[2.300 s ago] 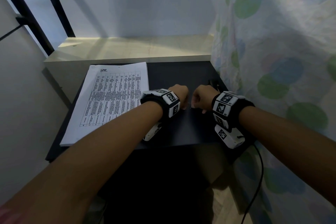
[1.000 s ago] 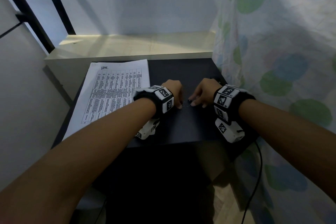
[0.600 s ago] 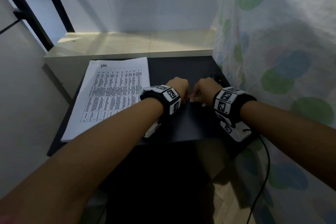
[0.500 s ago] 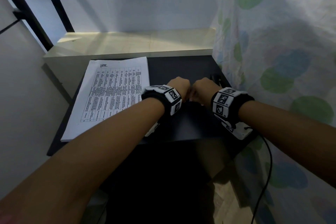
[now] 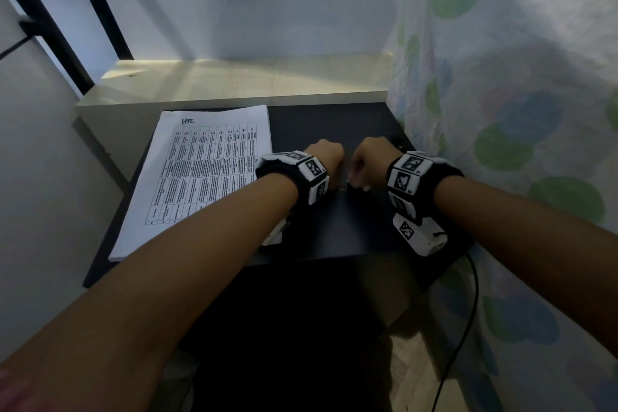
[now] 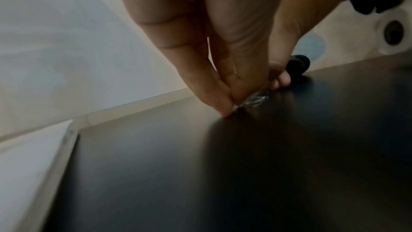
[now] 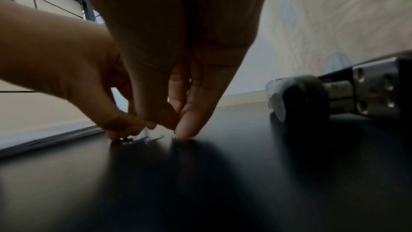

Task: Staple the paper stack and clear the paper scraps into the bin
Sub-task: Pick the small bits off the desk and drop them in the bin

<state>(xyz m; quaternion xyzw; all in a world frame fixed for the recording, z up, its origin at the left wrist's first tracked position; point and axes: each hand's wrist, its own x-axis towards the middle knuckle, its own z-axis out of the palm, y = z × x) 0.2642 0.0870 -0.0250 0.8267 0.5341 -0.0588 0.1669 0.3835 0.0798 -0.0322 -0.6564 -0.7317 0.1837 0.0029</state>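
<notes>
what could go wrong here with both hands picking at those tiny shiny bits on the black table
1. The shiny bits are tiny and lie flat on the table; the left hand and right hand work with fingertips only, so bits could slip away or get flicked off.
2. If the bits are staples, which the pictures don't settle, they could prick a fingertip.
3. The stapler sits by the table's right edge; a wrist could knock it off.
</notes>
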